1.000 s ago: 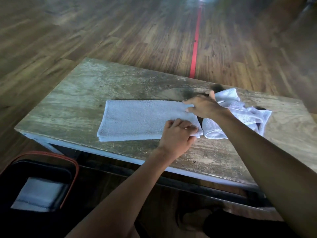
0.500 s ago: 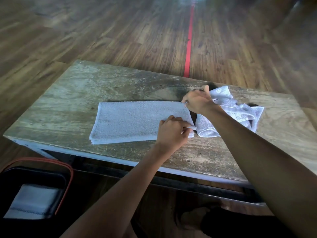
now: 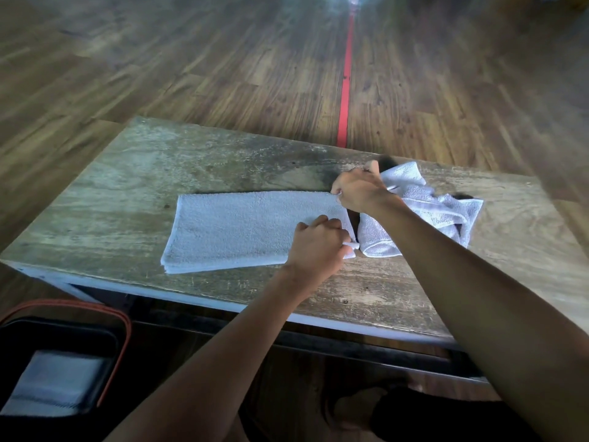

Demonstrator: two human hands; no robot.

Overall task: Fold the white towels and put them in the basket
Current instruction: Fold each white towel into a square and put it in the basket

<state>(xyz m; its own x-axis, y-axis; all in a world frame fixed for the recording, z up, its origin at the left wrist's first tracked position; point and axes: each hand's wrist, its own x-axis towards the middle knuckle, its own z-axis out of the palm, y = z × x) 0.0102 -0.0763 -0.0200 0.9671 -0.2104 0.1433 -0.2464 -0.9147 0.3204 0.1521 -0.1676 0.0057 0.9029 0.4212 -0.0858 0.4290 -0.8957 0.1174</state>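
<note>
On the worktop (image 3: 127,173), in the head view, a folded towel (image 3: 248,231) lies flat as a long rectangle, left of centre, with its long edges roughly parallel to the near edge. The left hand (image 3: 315,247) rests on the towel's near right corner; its fingers (image 3: 328,223) are curled and pinch that corner against the thumb. The right hand (image 3: 357,191) is at the far right corner; its fingers are curled together and pinch the towel's edge there. A loose towel (image 3: 439,212) lies crumpled just beside the right end of the folded towel, partly behind the right forearm. Both arms are bare and reach in from the bottom of the frame.

Below the worktop's near left corner stands a dark basket (image 3: 122,330) with an orange rim. A stored towel (image 3: 54,384) lies folded inside it. Beyond the worktop, a red line (image 3: 345,81) runs along the wooden floor (image 3: 159,59).
</note>
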